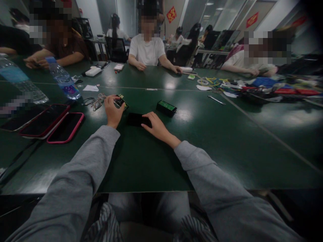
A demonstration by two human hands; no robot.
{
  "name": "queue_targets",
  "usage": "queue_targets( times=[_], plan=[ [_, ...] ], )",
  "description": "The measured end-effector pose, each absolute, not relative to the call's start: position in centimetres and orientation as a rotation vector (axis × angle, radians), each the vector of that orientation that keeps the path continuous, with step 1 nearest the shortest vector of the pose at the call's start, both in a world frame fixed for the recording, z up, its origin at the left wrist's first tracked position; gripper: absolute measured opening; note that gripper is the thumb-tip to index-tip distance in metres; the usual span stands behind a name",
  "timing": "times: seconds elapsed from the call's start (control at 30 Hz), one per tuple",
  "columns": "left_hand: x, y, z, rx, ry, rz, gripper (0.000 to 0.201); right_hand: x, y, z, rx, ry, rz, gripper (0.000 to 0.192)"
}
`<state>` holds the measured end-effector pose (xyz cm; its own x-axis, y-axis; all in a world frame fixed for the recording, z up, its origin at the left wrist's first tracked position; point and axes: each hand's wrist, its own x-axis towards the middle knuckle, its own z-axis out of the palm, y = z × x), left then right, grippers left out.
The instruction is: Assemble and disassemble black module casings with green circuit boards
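My left hand [114, 109] is raised just above the table, thumb and fingers closed on a small dark board with gold-coloured marks [123, 101]; part of it is hidden by the fingers. My right hand [157, 127] has its thumb and fingertips round the right end of a flat black rectangular case [133, 119] lying on the table. What is inside the case is too dark to make out. Beyond my right hand stands a black box with a green circuit board [166, 108] in its top. Tangled eyeglasses [99, 102] lie left of my left hand.
Several phones, one in a pink case [66, 128], lie at left near a water bottle [64, 80] and a larger bottle [22, 80]. A pen [216, 100] and piled cables [264, 87] are on the right. Across the green table [227, 144] sit other people.
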<state>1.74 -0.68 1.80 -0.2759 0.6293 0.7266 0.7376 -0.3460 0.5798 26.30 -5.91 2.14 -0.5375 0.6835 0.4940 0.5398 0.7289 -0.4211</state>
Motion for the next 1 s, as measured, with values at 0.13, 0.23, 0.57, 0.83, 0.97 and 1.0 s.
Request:
queue_targets(
  times=[0.13,0.23,0.57,0.83,0.97,1.0],
  plan=[
    [1.8,-0.7,1.9,-1.798,-1.718,-1.689,0.032,26.3,-5.9,2.1,-0.921,-2.278,0.286,0.036],
    [1.8,-0.8,2.0,-1.799,-1.699,-1.667,0.032,26.3,-5.8,2.0,-0.918,-2.277,0.286,0.036],
    [2.1,-1.3,2.9,-1.850,-1.782,-1.662,0.030,26.4,-5.8,2.0,-0.906,-2.277,0.289,0.036],
    [2.0,-0.6,2.1,-1.914,-1.708,-1.630,0.034,26.4,-5.7,2.0,-0.917,-2.278,0.285,0.035],
    [1.9,-0.4,2.0,-1.966,-1.651,-1.651,0.036,26.4,-5.8,1.9,-0.911,-2.280,0.289,0.035],
    [1.9,-0.4,1.9,-1.976,-1.646,-1.650,0.037,26.4,-5.8,1.9,-0.909,-2.280,0.288,0.036]
  ],
)
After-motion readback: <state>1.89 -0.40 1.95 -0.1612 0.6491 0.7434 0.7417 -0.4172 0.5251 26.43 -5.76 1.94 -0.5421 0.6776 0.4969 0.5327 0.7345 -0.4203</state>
